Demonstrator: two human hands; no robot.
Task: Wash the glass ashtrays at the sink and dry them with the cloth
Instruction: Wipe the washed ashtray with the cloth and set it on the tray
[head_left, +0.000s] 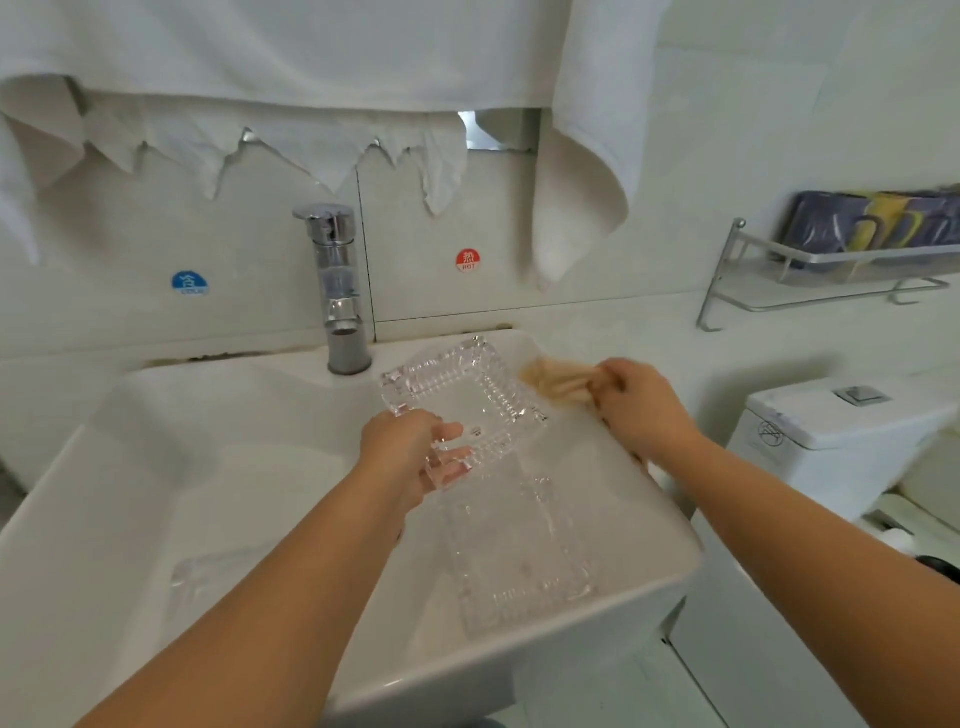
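A white sink is seen carrying the things. A glass ashtray lies on its right rim, and another ashtray, blurred, lies in the basin at the left. A chrome tap stands on the back ledge.

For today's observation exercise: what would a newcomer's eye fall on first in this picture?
First, the clear glass ashtray that the left hand holds tilted over the white sink. Next, the beige cloth gripped by the right hand at the sink's right rim, and the chrome tap behind.
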